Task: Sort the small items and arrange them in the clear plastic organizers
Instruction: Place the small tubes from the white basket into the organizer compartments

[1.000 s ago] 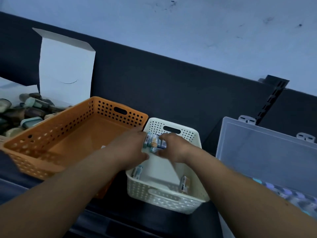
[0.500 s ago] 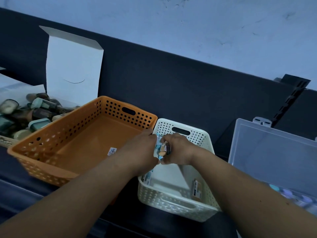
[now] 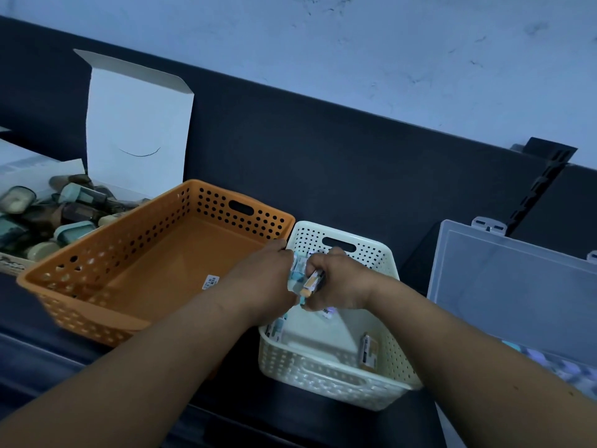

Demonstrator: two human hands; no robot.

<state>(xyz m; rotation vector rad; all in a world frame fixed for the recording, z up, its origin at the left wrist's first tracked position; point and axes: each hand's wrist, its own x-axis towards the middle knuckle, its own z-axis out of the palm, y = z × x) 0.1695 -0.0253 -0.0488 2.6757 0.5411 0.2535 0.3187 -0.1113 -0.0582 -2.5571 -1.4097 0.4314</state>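
While poised over the far end of the white basket (image 3: 323, 373), clamps a bundle of small packets (image 3: 298, 276) between left hand (image 3: 261, 279) and right hand (image 3: 345, 286), knuckles almost meeting. Curls the left fingers round the bundle's pale blue side. Pinches an orange-tipped packet on the near side with right fingers and thumb. Holds the lot up near rim height, just in front of the slotted handle in the far wall.

Down on the basket floor, two more: one loose packet (image 3: 277, 328) leaning at the left wall under the left wrist, another packet (image 3: 368, 350) against the right wall, nearer the front.

Just beside on the left, an orange basket (image 3: 129, 253) with a small sticker (image 3: 210, 282) on its floor. Beyond that, far left, an open white carton (image 3: 139, 124) heaped with small capped pieces (image 3: 48, 215). Off to the right, near the right forearm, the clear plastic organizer (image 3: 517, 286) with lid raised; blurred pastel shapes low inside, too soft to identify.
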